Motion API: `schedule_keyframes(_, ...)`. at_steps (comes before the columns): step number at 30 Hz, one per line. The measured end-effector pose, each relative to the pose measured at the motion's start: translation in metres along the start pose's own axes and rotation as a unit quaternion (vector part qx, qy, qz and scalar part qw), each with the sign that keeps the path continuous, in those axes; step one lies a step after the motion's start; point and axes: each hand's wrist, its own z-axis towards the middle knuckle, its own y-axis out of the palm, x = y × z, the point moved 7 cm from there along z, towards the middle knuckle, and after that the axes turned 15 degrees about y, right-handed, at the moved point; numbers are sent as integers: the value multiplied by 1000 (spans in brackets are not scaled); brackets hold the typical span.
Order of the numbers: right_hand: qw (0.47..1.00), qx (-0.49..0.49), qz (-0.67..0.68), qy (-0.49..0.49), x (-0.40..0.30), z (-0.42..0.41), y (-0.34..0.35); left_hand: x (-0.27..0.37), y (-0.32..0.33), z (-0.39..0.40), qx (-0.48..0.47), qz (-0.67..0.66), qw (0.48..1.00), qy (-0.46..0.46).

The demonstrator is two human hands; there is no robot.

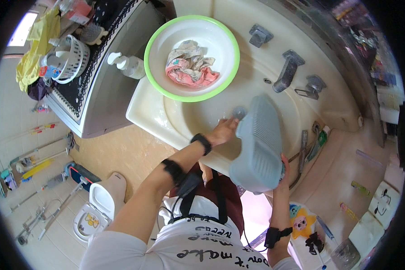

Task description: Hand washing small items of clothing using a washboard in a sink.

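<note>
A grey-blue plastic washboard (265, 135) with ridges is tilted over the right part of the cream washbasin (202, 118). My right hand (285, 172) grips its lower right edge, the fingers partly hidden behind it. Down in the basin, my left hand (222, 131) reaches with its fingertips at the round drain (239, 112); whether they touch it is hard to tell. Nothing shows in that hand. Across the far left of the basin rests a white washbowl (222, 64) with a green rim, holding crumpled pink and pale patterned cloth (192, 67).
A faucet (287, 71) stands between two handles (260, 35) at the basin's back. A pump bottle (130, 65) stands left of the washbowl. Further left, a cabinet-like appliance (111, 81) bears a white basket (77, 57). A toilet (101, 206) is at lower left.
</note>
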Motion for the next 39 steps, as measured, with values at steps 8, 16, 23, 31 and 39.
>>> schedule_keyframes(8, 919, 115, -372, -67, -11, 27, 61, 32, -53, -70, -7, -684, 725, -81)
schedule_keyframes(16, 897, 152, -407, -81, -59, 4, 80, 25, -50, -78, -41, -578, 806, -121)
schedule_keyframes(23, 972, -142, 180, -49, 2, 28, 172, 101, -88, -69, 217, -533, 817, -27)
schedule_keyframes(31, 894, 30, -330, -302, 16, 32, 183, 112, -84, -15, 376, -585, 718, -40)
schedule_keyframes(39, 918, 4, -316, -239, -16, 27, 190, 116, -77, 22, 393, -489, 758, -176)
